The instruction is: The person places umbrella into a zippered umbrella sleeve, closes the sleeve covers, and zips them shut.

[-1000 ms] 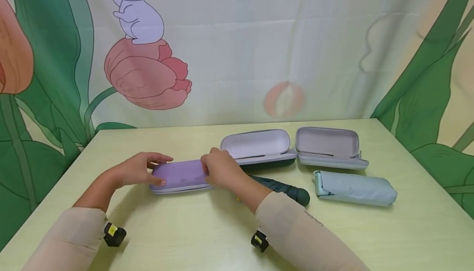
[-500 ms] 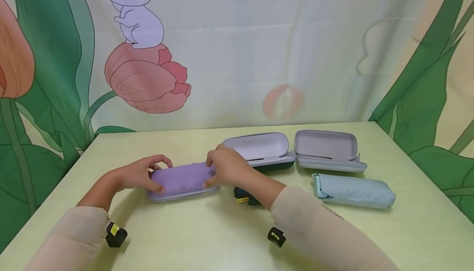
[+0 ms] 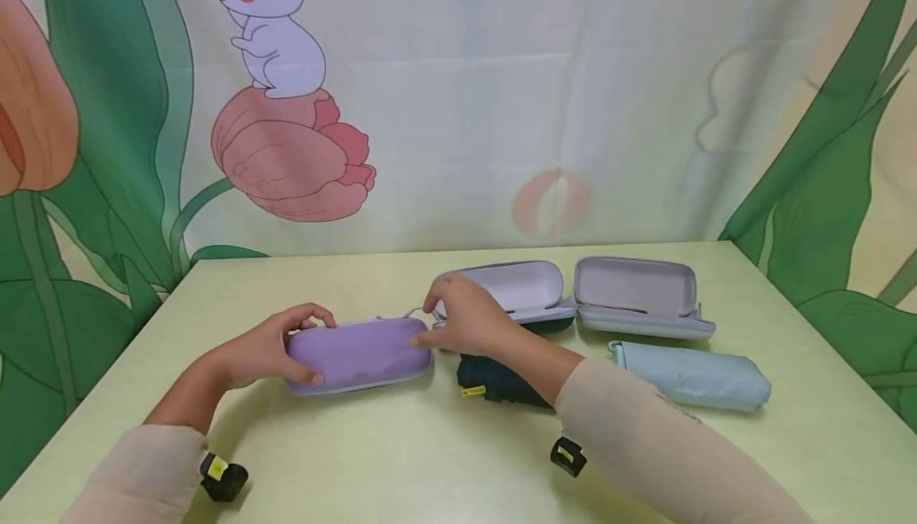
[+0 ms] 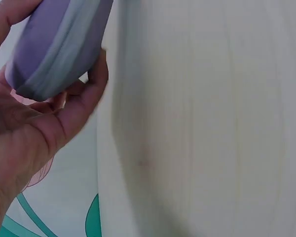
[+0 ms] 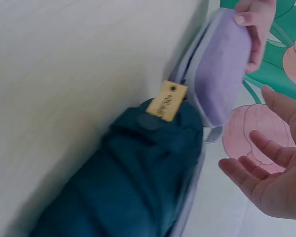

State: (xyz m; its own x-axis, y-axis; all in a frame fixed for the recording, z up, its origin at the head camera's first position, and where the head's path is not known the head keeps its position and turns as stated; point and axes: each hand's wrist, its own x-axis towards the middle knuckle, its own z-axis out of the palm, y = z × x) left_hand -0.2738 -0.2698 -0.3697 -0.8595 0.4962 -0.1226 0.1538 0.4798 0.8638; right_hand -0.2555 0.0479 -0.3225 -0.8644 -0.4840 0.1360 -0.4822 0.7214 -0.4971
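Observation:
A purple zip case (image 3: 361, 355) lies closed on the left part of the table. My left hand (image 3: 261, 349) grips its left end, thumb on the near side and fingers round the far side; the left wrist view shows the hand (image 4: 44, 113) curled about the case's end. My right hand (image 3: 469, 318) is just off the case's right end. In the right wrist view this hand (image 5: 274, 168) has loosely spread fingers, apart from the case (image 5: 222, 66). Beneath my right forearm lies a dark green folded umbrella (image 3: 501, 381) with a yellow tag (image 5: 167, 100), partly hidden.
Two cases stand with lids up at the back: one pale lilac inside (image 3: 526, 285), its near left part hidden by my right hand, and one greyish (image 3: 634, 285). A light blue folded umbrella (image 3: 698, 377) lies at the right. A printed curtain (image 3: 444, 110) hangs behind the table.
My right hand has let go of the purple case's right end and moved right. The case has turned slightly, showing more of its top. My left hand keeps its grip.

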